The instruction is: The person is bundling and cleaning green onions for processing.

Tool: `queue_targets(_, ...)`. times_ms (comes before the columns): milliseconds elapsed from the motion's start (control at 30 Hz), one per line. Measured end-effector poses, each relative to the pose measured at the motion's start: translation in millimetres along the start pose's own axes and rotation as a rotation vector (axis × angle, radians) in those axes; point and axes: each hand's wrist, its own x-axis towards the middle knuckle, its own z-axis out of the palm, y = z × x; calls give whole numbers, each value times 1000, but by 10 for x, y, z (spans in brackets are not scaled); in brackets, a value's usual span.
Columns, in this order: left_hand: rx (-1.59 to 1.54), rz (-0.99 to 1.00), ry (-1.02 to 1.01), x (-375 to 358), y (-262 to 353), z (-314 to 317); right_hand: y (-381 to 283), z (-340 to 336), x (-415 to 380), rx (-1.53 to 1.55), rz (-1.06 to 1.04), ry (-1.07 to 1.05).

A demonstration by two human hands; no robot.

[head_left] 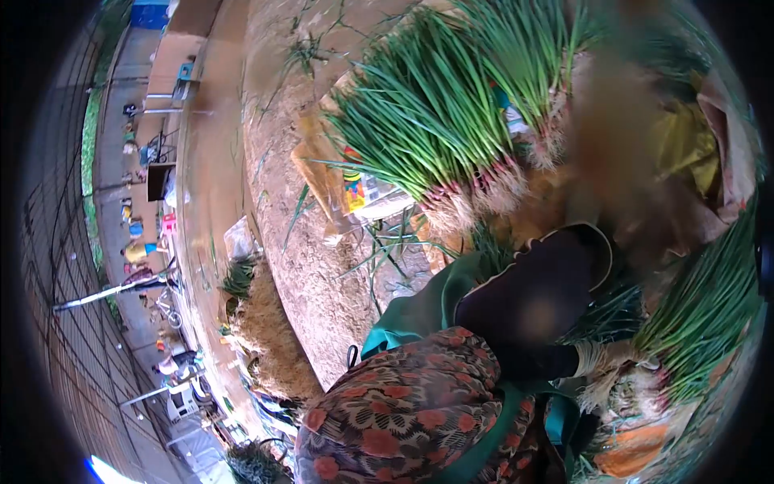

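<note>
My left hand point(610, 360), in a pale knitted glove, is at the lower right among the roots of a bunch of green onions point(697, 323). Its fingers are bent round the root end and partly hidden. A floral sleeve point(403, 403) and a dark cuff lead to it. My right hand is not seen. Large bunches of green onions point(439, 121) lie at the upper middle, with reddish bulbs and pale roots toward me. Under them is printed packaging point(367, 194). A green apron point(427, 310) lies by the dark cloth over my leg point(532, 298).
A heap of pale roots point(270, 339) lies left of my sleeve on the ground. A yellow bag point(685, 145) and brown sacking point(730, 121) are at the upper right. People, a bicycle point(168, 310) and a white vehicle point(181, 401) appear far left. A blur hides part of the upper right.
</note>
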Motion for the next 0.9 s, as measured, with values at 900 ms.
queue_targets(900,24,113,78,76,290,-208,-218,178,-237,-885,-41,-187)
